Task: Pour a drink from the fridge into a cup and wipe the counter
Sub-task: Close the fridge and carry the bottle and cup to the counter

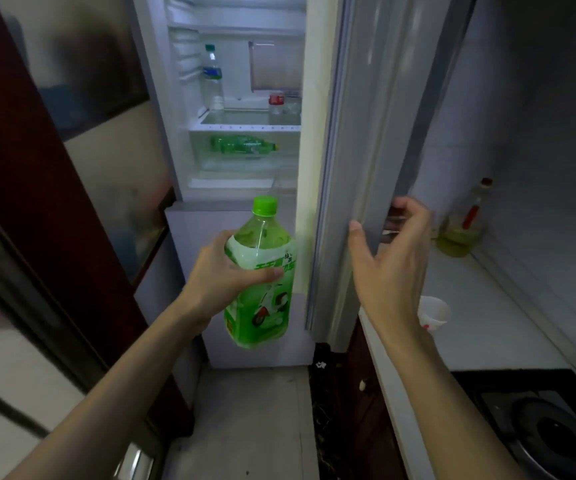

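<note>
Green drink bottle (262,271): held upright in the air in front of the open fridge (238,188), below the lit compartment and level with the closed lower section. Green cap (265,206) is fitted. Liquid fills most of the body.

Left hand (220,275): gripping the bottle at its label band, thumb across the front, remaining fingers wrapped behind and out of sight.

Right hand (390,268): at the free edge of the fridge door (366,116), which stands open to the right of the bottle. Fingers are hooked round the outer edge and the thumb tip lies against the inner face. The palm is clear of the door. The fingertips are blurred.

Fridge interior: a clear water bottle (213,77) stands upright at the left of the shelf; a small red-lidded jar (276,103) stands at the right of the same shelf. A second green bottle (243,145) lies on its side in the drawer below.

Counter (487,306): located right of the door. A white cup (433,311) stands on it near the front edge, partly hidden by the right wrist. An oil bottle (463,230) stands further back against the wall. A stove burner (549,434) sits at the near end.
</note>
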A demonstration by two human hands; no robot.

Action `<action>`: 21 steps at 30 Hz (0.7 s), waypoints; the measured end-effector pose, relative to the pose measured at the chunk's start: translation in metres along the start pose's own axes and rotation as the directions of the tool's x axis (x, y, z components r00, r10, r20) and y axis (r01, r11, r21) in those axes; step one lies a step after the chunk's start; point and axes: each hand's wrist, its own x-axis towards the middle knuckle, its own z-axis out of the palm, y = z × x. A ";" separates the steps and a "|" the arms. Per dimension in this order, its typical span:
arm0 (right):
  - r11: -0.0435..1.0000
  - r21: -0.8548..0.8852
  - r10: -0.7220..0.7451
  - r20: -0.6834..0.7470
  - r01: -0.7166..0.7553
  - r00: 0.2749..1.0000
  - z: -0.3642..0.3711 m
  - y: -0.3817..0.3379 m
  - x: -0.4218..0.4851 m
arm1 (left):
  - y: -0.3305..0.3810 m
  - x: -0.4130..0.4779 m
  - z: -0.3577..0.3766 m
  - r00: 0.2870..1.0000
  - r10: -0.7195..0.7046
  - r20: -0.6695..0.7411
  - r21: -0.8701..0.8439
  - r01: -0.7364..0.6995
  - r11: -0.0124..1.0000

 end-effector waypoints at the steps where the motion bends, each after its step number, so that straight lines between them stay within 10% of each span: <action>1: 0.999 0.005 -0.050 0.027 0.050 0.998 0.009 -0.004 -0.001 | -0.005 0.001 -0.009 0.999 -0.007 -0.033 -0.001 0.006 1.000; 8: 0.876 0.005 -0.481 0.082 0.482 0.873 0.096 -0.025 0.002 | -0.040 0.009 -0.070 0.976 -0.055 -0.213 0.002 0.056 0.998; 21: 0.703 0.051 -0.707 0.161 0.709 0.689 0.277 -0.072 0.032 | -0.109 0.074 -0.161 0.888 -0.154 -0.434 0.060 0.199 0.978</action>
